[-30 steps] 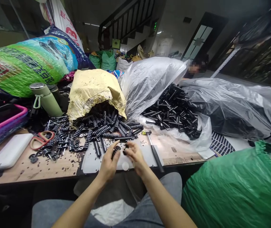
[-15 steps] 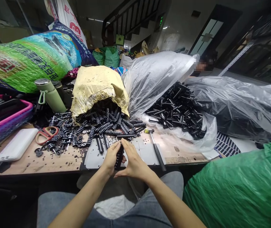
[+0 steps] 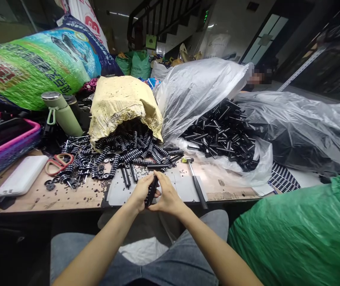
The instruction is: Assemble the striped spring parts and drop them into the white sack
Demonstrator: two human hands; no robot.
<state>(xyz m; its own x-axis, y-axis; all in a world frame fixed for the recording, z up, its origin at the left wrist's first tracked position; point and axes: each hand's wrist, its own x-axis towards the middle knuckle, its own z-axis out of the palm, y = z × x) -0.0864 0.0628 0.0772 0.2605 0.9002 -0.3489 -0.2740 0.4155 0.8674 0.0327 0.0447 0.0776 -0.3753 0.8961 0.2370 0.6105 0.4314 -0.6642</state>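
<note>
**A black ridged rod is held in both hands at the table edge**

A black ridged rod (image 3: pixel 151 191) is held low in the middle of the frame, just above the near edge of the table (image 3: pixel 68 198). The left hand (image 3: pixel 140 194) is wrapped around the rod from the left side, and its grip is pressed shut on the lower part of the rod. The right hand (image 3: pixel 167 196) is set against the rod from the right, and its fingers (image 3: pixel 161 180) are pinched on the upper part. The two hands are touching each other, with the rod between them.

The long way of the rod is tilted: its top end is pointed up and a little to the right in the frame, away from the body, and its bottom end is hidden in the left palm. Neither hand is nearer than the other; the rod is in both.

Just above the hands, a heap of the same ridged rods (image 3: pixel 128 153) is spilled out of a yellow sack (image 3: pixel 122 103). A few plain black rods (image 3: pixel 126 174) are laid on a grey sheet (image 3: pixel 119 194) just left of the hands. A small hammer (image 3: pixel 195 180) is lying to the right of the hands. More to the upper right, plain black tubes (image 3: pixel 220 135) are piled in a clear plastic bag (image 3: pixel 199 87). Scissors (image 3: pixel 57 162) and a white flat box (image 3: pixel 22 178) are seen at the left, and a green bottle (image 3: pixel 61 115) is standing behind them.
</note>
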